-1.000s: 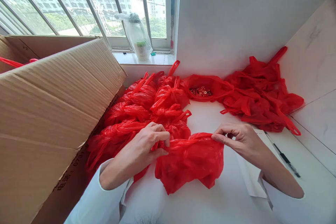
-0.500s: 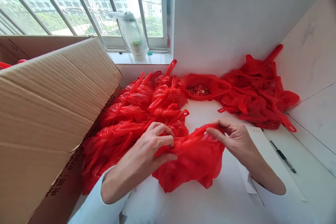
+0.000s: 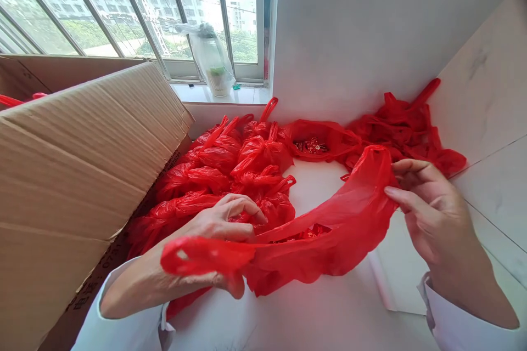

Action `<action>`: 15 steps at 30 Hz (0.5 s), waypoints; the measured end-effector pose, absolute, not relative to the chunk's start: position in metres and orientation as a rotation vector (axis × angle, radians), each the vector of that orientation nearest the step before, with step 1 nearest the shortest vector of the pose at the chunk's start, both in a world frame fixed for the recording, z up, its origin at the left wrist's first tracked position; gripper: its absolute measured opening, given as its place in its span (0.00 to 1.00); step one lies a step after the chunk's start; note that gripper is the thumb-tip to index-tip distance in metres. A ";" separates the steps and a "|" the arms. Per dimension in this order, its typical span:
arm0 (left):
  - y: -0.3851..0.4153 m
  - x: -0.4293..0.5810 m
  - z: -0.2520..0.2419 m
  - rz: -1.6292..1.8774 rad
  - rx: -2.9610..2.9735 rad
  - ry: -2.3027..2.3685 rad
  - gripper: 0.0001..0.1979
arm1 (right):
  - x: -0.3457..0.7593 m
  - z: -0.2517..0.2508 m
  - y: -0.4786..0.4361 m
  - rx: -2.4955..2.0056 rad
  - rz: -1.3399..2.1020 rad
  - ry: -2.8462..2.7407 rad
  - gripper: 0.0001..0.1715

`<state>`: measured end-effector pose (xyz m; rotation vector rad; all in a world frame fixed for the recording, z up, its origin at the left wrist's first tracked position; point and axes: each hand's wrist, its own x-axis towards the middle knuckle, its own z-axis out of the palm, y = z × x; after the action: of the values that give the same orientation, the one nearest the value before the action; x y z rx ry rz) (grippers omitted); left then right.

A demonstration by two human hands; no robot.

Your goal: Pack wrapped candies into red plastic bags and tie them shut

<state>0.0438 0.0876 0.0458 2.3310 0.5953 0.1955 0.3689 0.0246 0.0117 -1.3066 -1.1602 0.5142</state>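
A thin red plastic bag (image 3: 329,255) is stretched between my two hands above the white surface. Its mouth is spread, and shiny red packets (image 3: 317,230) show inside. At its left end my left hand (image 3: 208,225) is closed on the plastic, one handle loop lying across the fingers and hiding part of them. My right hand (image 3: 438,219) pinches the opposite end near the other handle, between thumb and fingers. Just behind my left hand lie several filled, tied red bags (image 3: 206,175) in a heap.
A large cardboard box (image 3: 90,148) stands at the left. Another open red bag (image 3: 325,126) with packets lies at the back, beside a pile of loose red bags (image 3: 395,120). White paper (image 3: 399,263) lies under my right hand. A bagged cup (image 3: 216,74) stands on the windowsill.
My hands have moved apart, my right hand going up and right, my left hand slightly left. The crumpled bag is now pulled wide, its handles spread and its contents showing.
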 end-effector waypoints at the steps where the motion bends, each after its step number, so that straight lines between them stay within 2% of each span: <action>1: 0.086 0.046 0.046 0.216 2.365 0.581 0.08 | 0.363 0.016 0.018 -1.263 0.427 -1.096 0.13; 3: 0.080 0.054 0.046 0.303 2.411 0.564 0.04 | 0.348 0.024 0.002 -1.211 0.135 -1.170 0.13; 5: 0.073 0.064 0.049 0.408 2.387 0.537 0.06 | 0.334 0.029 -0.012 -1.180 -0.085 -1.487 0.13; 7: 0.066 0.073 0.053 0.406 2.326 0.496 0.09 | 0.324 0.027 -0.017 -1.125 -0.133 -1.913 0.14; 10: 0.058 0.079 0.059 0.241 2.285 0.406 0.08 | 0.318 0.016 -0.008 -1.170 0.006 -2.347 0.15; 12: 0.054 0.077 0.062 0.095 2.279 0.367 0.05 | 0.321 0.012 -0.002 -1.390 0.165 -2.447 0.15; 15: 0.051 0.066 0.061 0.022 2.251 0.348 0.05 | 0.332 0.015 -0.005 -1.650 0.380 -2.389 0.04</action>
<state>0.0660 0.0514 0.0606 2.2507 0.3477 0.0217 0.3324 -0.0047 0.0149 -1.6504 -2.3888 0.3799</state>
